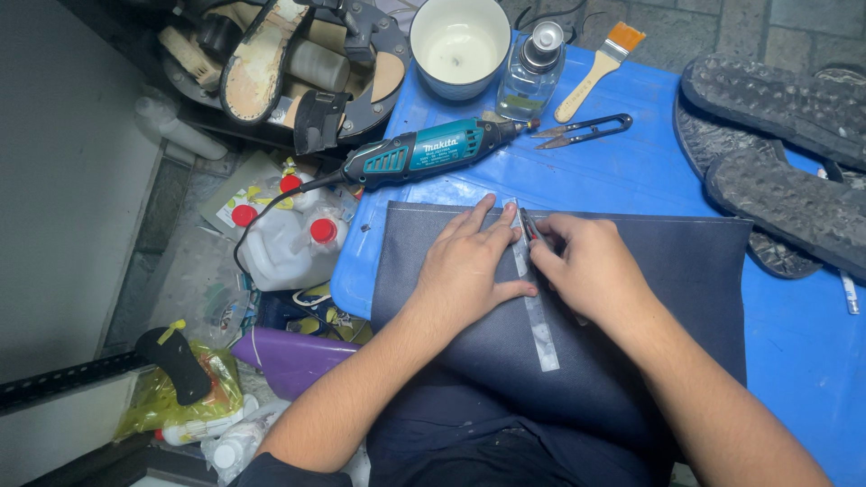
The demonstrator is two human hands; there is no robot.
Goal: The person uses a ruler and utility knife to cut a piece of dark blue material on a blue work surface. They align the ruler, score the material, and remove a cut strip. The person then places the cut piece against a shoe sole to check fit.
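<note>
A dark blue sheet of material (686, 271) lies flat on the blue table cover (794, 334). A narrow metal ruler (539, 329) runs lengthwise down its middle. My left hand (465, 266) presses flat on the sheet with its fingers against the ruler's left edge. My right hand (586, 266) grips a small knife (526, 225), its tip touching the sheet beside the top of the ruler.
Behind the sheet lie a teal rotary tool (424, 153), small snips (586, 129), a brush (600, 63), a glass bottle (532, 72) and a white cup (460, 45). Dark shoe soles (776, 153) sit at right. Jugs (284, 243) and bags crowd the floor at left.
</note>
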